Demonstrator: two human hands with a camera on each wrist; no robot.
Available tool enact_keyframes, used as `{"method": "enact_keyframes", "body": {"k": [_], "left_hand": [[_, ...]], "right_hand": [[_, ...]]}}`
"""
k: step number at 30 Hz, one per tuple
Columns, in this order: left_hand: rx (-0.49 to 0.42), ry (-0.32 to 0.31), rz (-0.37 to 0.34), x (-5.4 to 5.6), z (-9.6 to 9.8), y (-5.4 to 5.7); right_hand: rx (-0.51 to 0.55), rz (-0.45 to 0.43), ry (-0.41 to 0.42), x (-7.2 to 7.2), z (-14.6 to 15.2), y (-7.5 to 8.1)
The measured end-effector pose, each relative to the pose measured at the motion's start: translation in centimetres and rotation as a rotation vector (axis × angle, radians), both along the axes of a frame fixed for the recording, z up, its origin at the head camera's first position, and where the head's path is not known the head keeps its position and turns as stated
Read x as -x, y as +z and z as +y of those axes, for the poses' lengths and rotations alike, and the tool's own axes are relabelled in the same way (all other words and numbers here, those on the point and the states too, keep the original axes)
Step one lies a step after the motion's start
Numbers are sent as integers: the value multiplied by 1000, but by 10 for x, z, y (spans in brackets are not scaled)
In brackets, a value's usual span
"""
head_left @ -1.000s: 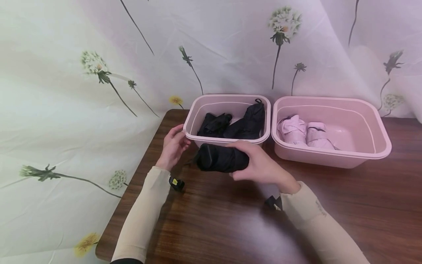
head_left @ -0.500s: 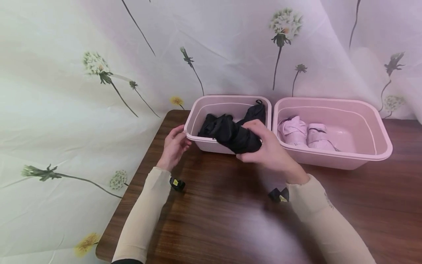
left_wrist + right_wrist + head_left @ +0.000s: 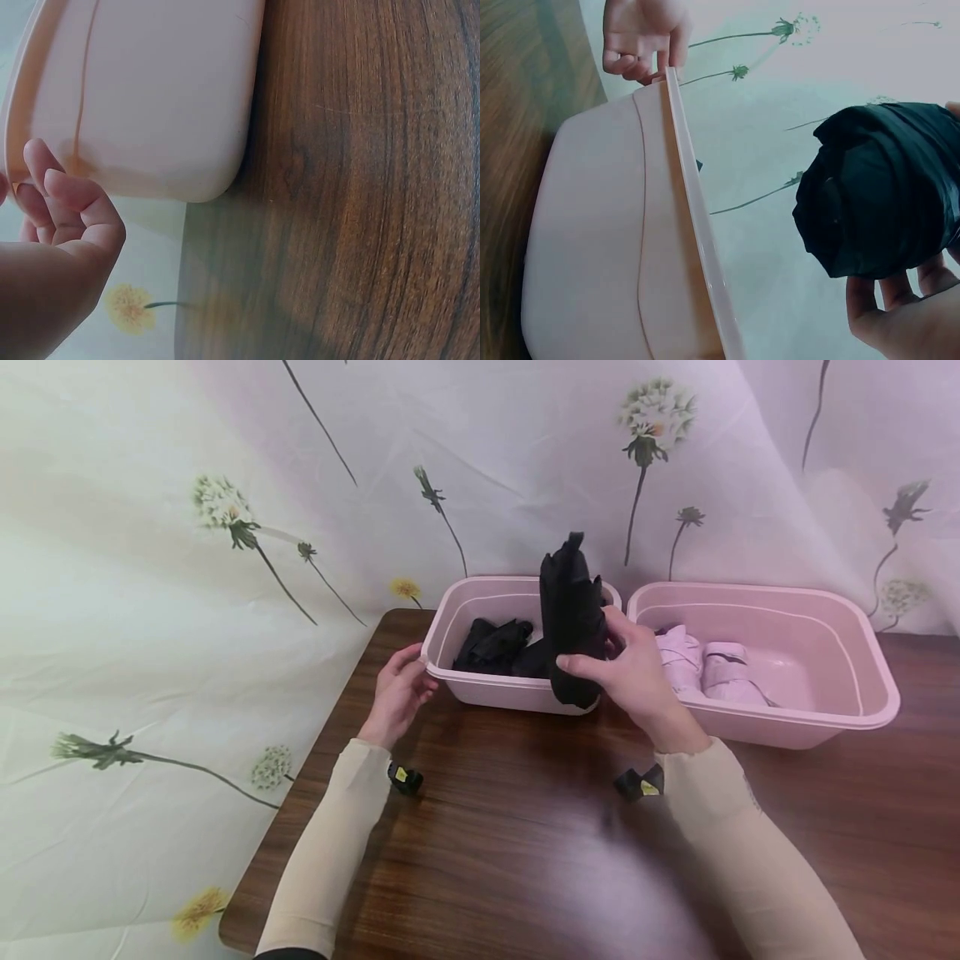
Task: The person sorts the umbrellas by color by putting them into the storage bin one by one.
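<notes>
In the head view my right hand [image 3: 641, 685] grips a folded black umbrella [image 3: 572, 622], held nearly upright over the right part of the left pink plastic tub [image 3: 498, 695]. The right wrist view shows the bunched cloth end of this umbrella [image 3: 877, 191], with fingers wrapped round its side. My left hand [image 3: 399, 693] holds the tub's front left corner at the rim, its fingers curled below the edge in the left wrist view. Inside that tub lies a black folded umbrella [image 3: 491, 647], with another black bundle [image 3: 531, 660] beside it, partly hidden behind the held one.
A larger pink tub [image 3: 795, 720] stands close to the right, with two light pink folded umbrellas [image 3: 727, 672] at its left end. Both tubs rest on a brown wooden table [image 3: 510, 827], in front of a flower-print cloth [image 3: 525, 460].
My right hand has lifted the black umbrella from in front of the left tub up and rightward over it, turning it from lying sideways to nearly upright. The left hand has stayed at the rim.
</notes>
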State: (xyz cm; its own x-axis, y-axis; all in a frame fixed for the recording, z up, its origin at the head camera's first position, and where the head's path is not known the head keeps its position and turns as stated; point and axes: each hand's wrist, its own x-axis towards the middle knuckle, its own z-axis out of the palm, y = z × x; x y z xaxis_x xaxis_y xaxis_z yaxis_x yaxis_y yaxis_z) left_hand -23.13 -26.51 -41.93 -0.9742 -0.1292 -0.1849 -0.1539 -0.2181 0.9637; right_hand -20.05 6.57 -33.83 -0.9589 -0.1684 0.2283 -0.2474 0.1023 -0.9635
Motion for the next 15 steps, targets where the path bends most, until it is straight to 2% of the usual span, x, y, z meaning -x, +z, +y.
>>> {"method": "enact_keyframes", "body": {"k": [8,15], "left_hand": [[2,0,-5,1,-1,-2],[1,8,-6,1,0,-1]], "right_hand": [[77,-83,3,9,-1,4],[110,-199,-25,17,-6,3]]}}
